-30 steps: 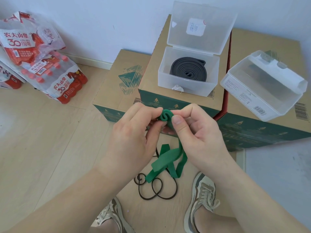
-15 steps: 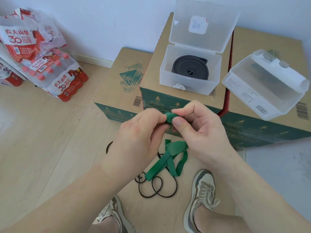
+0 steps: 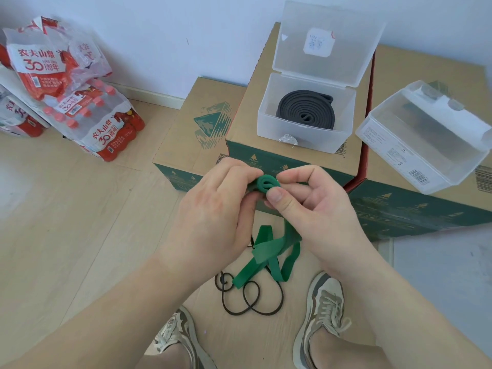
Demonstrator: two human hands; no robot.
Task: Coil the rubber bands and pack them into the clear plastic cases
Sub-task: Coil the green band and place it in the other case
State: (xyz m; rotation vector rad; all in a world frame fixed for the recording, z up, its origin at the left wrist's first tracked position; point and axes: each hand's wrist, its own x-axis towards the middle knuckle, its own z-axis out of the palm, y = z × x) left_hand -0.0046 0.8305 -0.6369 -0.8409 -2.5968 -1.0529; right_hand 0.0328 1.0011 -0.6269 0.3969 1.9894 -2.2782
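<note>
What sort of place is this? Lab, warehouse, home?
Likely a spare room or small storeroom, not a lab: cardboard cartons serve as the work surface, and shrink-wrapped packs of bottled water are stacked on the wood-look floor against a plain white wall.

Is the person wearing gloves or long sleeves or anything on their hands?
No gloves. The left hand and right hand are bare: no rings, watch or bracelet showing. The left forearm and right forearm are bare too, no sleeves in view.
</note>
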